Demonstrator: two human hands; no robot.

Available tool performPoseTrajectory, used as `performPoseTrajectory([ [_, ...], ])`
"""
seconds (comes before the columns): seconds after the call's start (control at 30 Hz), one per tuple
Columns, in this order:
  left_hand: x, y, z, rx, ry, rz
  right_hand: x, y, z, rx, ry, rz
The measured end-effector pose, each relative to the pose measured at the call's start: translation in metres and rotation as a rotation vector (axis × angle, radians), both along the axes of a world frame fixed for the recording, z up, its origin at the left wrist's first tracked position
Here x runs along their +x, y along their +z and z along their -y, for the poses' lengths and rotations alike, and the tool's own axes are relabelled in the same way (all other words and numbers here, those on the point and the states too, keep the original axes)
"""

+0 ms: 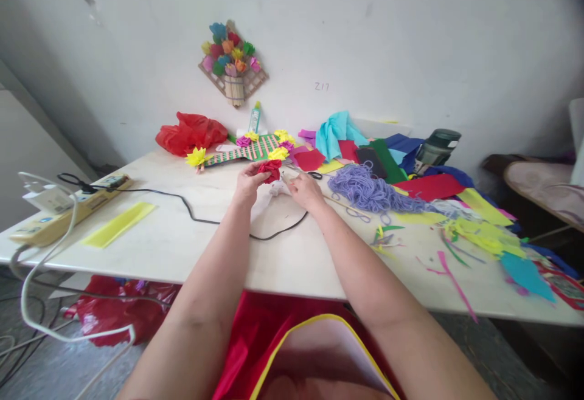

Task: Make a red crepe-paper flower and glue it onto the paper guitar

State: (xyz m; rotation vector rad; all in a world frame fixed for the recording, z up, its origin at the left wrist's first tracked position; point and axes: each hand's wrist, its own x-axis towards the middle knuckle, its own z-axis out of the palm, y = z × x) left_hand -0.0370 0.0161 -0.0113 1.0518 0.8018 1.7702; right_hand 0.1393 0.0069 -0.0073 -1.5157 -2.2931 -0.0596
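Observation:
In the head view, my left hand [247, 182] pinches a red crepe-paper flower [270, 171] above the middle of the table. My right hand [305, 191] is just to the right of the flower with its fingers closed; what they hold is too small to make out. A whitish, see-through object [279, 189] shows between the hands, its kind unclear. Behind them lies a green-and-pink woven piece [246, 152] with yellow and purple paper flowers on it. Black-handled scissors [314, 175] lie partly hidden behind my right hand.
A black cable [187, 205] runs from the power strip [68, 211] across the white table [191, 254]. Purple yarn [365, 187], paper scraps and a dark phone [370, 162] lie at right, near a dark bottle [438, 148]. A red plastic bag [194, 132] sits back left.

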Motion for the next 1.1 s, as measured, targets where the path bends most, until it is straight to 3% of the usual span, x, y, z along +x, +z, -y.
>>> performPoseTrajectory([
  [0.13,0.0,-0.002,0.0,0.022,-0.048,-0.059,0.024,0.015,-0.003,0.02,-0.2,-0.027],
  [0.27,0.001,-0.002,0.003,0.039,-0.058,-0.103,0.048,0.022,-0.009,-0.204,-0.356,0.036],
  [0.43,0.001,-0.001,0.004,0.033,-0.071,-0.117,0.055,0.021,-0.012,-0.349,-0.373,0.145],
  [1.1,-0.002,-0.007,-0.001,0.055,-0.111,-0.201,0.059,0.02,-0.013,-0.335,-0.321,0.135],
])
